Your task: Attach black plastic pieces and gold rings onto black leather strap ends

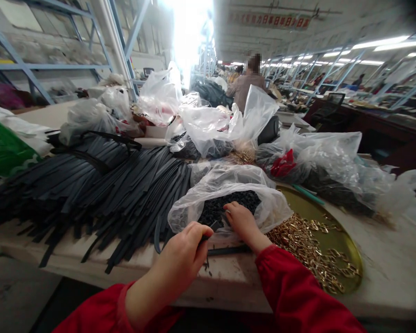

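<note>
My left hand (183, 259) is closed around the end of a black strap (213, 226) near the table's front edge. My right hand (241, 222) reaches into an open clear plastic bag (190, 206) filled with small black pieces (235, 201), fingers curled among them; whether it holds one I cannot tell. Both sleeves are red. A second black strap (227, 251) lies flat on the table under my right wrist.
A big heap of black straps (100, 185) covers the table's left. A gold round tray (336, 238) with gold chain links (308, 245) sits at right. More plastic bags (319, 162) crowd behind. A person (246, 85) stands far back.
</note>
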### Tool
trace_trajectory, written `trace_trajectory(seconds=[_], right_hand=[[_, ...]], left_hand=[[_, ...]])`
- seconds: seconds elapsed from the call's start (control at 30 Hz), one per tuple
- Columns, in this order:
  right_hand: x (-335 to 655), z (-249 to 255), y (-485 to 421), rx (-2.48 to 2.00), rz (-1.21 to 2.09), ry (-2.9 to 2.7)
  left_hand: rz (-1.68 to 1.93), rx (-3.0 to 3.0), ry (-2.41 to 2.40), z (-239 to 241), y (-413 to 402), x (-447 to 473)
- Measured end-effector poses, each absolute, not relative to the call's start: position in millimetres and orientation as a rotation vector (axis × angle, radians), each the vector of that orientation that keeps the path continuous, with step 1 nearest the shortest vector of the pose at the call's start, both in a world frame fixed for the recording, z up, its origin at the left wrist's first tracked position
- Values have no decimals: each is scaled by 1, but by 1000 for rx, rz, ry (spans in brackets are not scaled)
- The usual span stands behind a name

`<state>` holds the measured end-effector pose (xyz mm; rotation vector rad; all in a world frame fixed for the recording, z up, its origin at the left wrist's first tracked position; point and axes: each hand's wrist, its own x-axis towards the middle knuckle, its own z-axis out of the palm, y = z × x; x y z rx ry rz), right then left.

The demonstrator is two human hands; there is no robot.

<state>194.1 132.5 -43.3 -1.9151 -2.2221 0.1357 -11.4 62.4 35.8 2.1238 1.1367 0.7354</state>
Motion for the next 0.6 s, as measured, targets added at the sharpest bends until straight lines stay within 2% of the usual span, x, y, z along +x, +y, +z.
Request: trace_trajectory(seconds=[0.2, 0.33, 0.4, 0.53, 0.6], right_hand=[[186, -55, 156, -1934, 213, -2157], [189, -39, 139, -1840, 319, -2033], [189, -29, 121, -1705, 599, -1854], [181, -15, 80, -1280, 1397, -1122], [176, -13, 65, -1162, 1579, -820]], left_hand=[[613, 1114, 1118, 17, 78, -1], [596, 935, 1057, 19, 78, 2], [589, 917, 1023, 21, 77, 3], [541, 903, 997, 27, 73, 8], [511, 926, 990, 30, 70, 11]])
